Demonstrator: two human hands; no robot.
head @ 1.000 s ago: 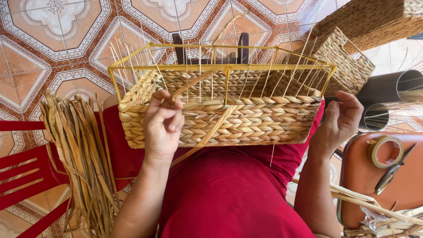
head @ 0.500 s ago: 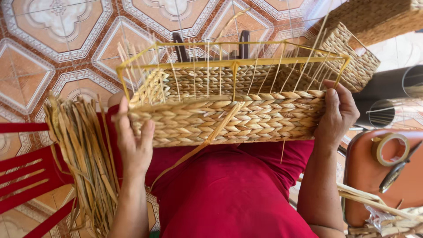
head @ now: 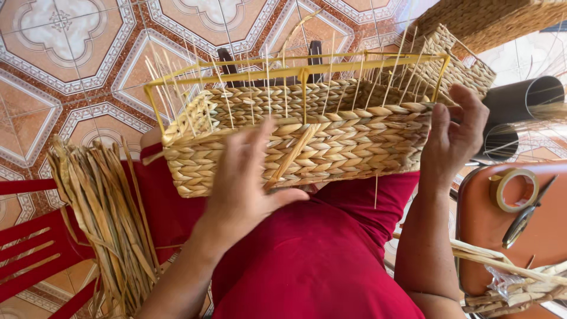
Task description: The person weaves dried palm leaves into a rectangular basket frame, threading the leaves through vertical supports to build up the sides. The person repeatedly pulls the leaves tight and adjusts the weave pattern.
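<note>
A half-woven straw basket [head: 348,142] on a yellow wire frame [head: 295,74] rests on my lap, over red cloth. My left hand [head: 248,177] lies flat against the basket's near wall, fingers spread, beside a loose flat strand [head: 293,155] hanging down the weave. My right hand [head: 452,136] grips the basket's right end, thumb on the front wall. Thin upright stakes stick up above the woven rows.
A bundle of dried straw strands [head: 109,218] lies at my left over a red chair [head: 35,242]. At right, an orange stool [head: 508,230] carries a tape roll [head: 514,189] and scissors [head: 522,221]. Finished baskets [head: 472,59] and dark tubes [head: 522,97] are behind it. Patterned floor tiles.
My left hand left the basket's left end and came across to the front wall. The basket has tilted and shifted slightly right; my right hand keeps its hold.
</note>
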